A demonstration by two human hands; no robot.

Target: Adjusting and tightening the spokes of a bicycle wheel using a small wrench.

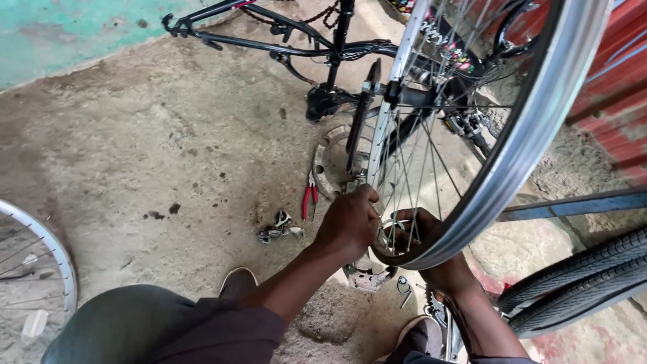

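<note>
Both hands work the bare wheel rim (512,162): left hand (350,226) grip pinching its lower edge steady, right hand (431,256) grip closure indiscernible behind the spokes (411,168).

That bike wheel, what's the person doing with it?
A person is crouched on the concrete floor, working on a bare bicycle wheel that has no tyre on it. The left hand pinches something small near the rim, and the right hand reaches in behind the spokes. Just what the fingers hold is too small to tell. Red-handled pliers and a small metal bike part lie on the floor nearby, and a black bike frame stands behind.
</note>
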